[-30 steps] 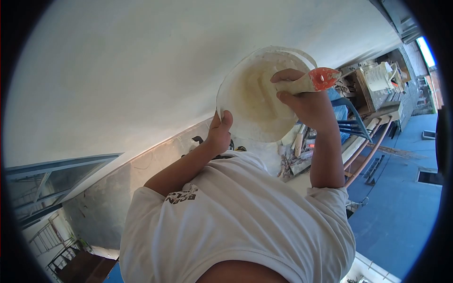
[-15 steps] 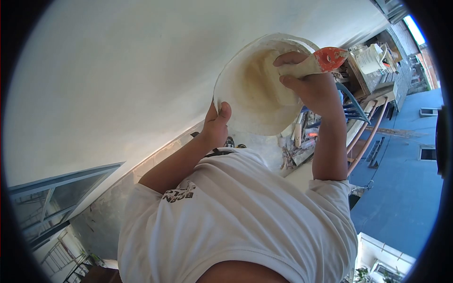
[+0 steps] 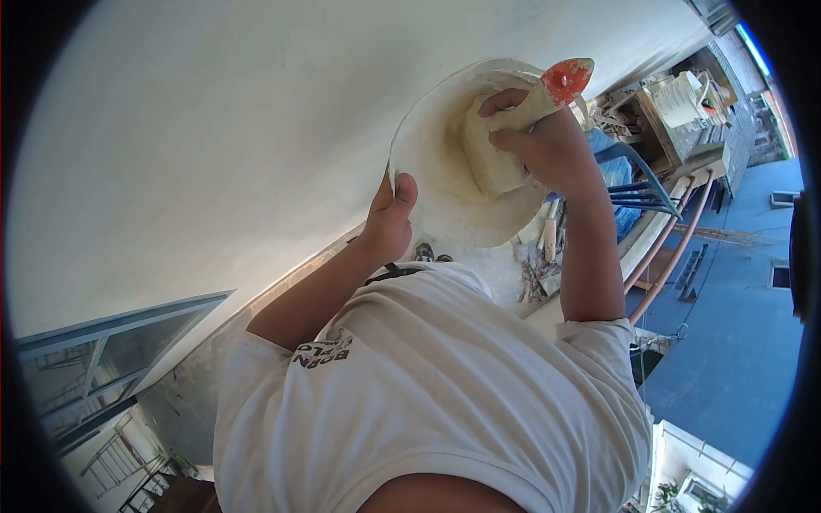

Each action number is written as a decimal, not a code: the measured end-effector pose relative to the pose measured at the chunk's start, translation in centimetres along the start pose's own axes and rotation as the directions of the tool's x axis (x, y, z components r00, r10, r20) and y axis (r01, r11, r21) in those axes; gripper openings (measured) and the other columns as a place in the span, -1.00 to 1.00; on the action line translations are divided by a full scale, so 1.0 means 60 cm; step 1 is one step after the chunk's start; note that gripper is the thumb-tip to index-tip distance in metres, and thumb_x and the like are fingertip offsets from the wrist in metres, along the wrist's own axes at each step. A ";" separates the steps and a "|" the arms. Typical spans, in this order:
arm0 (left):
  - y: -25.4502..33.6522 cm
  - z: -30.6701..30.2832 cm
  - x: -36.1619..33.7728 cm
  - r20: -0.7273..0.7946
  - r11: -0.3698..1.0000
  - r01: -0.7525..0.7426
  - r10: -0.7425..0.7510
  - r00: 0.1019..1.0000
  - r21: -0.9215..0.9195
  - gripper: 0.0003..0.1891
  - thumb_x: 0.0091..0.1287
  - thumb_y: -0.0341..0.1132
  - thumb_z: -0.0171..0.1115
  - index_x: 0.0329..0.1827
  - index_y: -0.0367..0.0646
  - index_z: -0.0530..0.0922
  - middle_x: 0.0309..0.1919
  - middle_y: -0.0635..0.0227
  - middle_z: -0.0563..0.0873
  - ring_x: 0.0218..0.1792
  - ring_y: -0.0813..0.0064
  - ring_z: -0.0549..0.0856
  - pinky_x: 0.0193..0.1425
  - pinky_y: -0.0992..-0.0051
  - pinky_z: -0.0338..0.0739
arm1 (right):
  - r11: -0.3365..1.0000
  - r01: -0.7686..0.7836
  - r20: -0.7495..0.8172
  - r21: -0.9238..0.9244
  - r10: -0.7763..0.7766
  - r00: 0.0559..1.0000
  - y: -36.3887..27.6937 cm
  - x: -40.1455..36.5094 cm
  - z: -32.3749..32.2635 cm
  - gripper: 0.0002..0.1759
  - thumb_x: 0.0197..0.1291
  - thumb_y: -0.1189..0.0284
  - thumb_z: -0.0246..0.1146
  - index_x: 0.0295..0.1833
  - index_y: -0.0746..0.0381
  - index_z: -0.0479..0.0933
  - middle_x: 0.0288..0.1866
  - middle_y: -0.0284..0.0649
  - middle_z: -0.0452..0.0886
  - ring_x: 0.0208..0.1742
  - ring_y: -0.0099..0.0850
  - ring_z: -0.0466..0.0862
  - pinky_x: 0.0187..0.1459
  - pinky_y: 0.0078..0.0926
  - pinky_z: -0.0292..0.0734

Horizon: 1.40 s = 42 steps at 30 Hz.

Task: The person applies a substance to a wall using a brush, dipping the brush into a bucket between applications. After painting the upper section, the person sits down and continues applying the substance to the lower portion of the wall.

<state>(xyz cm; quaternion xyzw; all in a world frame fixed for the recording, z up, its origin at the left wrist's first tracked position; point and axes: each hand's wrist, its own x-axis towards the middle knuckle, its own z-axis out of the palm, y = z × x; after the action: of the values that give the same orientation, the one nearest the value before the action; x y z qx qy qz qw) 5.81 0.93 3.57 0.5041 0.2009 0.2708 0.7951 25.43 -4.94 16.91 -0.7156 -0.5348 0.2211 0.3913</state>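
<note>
A whitish bucket (image 3: 428, 171) is tilted with its mouth toward me, and its inside is coated pale with a yellowish-brown patch. My left hand (image 3: 390, 221) is closed on its left rim, thumb inside the wall. In my right hand (image 3: 554, 156) is a wide paintbrush (image 3: 491, 161), gripped by its handle with the fingers wrapped round. The brush's broad cream head is down in the bucket, against the inner wall. Its handle end is red with chipped paint and points up and to the right.
A smooth pale wall (image 3: 214, 154) rises close on the left, with a framed window (image 3: 128, 359) lower down. To the right are a blue chair (image 3: 637, 188), copper-coloured rails (image 3: 671, 244), and a white bucket (image 3: 678, 101) on a wooden bench. Debris (image 3: 540, 261) lies on the floor below.
My right hand has moved the brush left and deeper into the bucket, its handle now tilted more upward. My left hand keeps its hold on the rim.
</note>
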 end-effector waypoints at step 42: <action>-0.013 -0.034 -0.039 -0.007 0.956 0.076 -0.081 0.997 -0.284 -0.42 0.44 0.00 -0.22 0.38 -0.17 0.01 0.23 0.25 0.32 0.21 0.45 0.36 0.26 0.44 0.28 | 0.979 0.202 -0.190 -0.012 -0.201 0.961 -0.002 -0.156 0.074 -0.80 -0.01 0.62 0.25 -0.19 0.28 0.53 -0.30 -0.16 0.64 -0.37 -0.47 0.64 -0.33 -0.61 0.50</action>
<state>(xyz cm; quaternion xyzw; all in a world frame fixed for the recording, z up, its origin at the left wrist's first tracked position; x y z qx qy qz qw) 2.96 0.58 2.16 0.3742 0.1874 0.2697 0.8672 19.01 -12.26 13.40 -0.6738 -0.5642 0.1129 0.4635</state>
